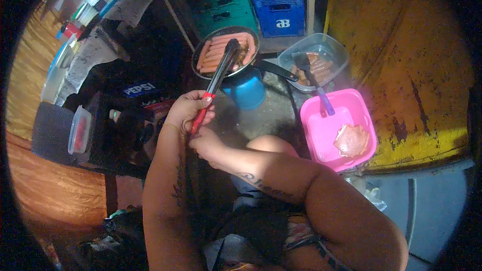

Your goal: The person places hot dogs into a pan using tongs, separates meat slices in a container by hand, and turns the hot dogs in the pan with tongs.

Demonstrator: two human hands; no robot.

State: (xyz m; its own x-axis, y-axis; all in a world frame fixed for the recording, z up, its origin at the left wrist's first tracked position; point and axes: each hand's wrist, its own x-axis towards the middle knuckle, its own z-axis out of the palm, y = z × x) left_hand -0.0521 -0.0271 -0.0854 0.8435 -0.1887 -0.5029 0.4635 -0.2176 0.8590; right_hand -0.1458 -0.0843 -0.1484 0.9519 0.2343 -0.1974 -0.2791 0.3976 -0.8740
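Observation:
My left hand [187,112] is closed around the red handle of a pair of tongs [219,79], its fingers wrapped over the grip. Just below, my right hand [207,144] is closed at the lower end of the same handle. The dark tips of the tongs reach over a frying pan [197,72] and sit at the sausages [217,50] lying in a row inside. Browned bits show at the pan's right side. Whether the tips pinch a sausage I cannot tell. The pan's black handle points right, and a blue container [246,93] stands under its front edge.
Right of the pan, a clear tub [337,55] holds more sausages and a spatula [321,93]. Its purple handle overhangs a pink basin [311,143] with flat pink slices [350,140]. Behind stand green [221,10] and blue crates [279,16]. A lidded container [79,130] is at left.

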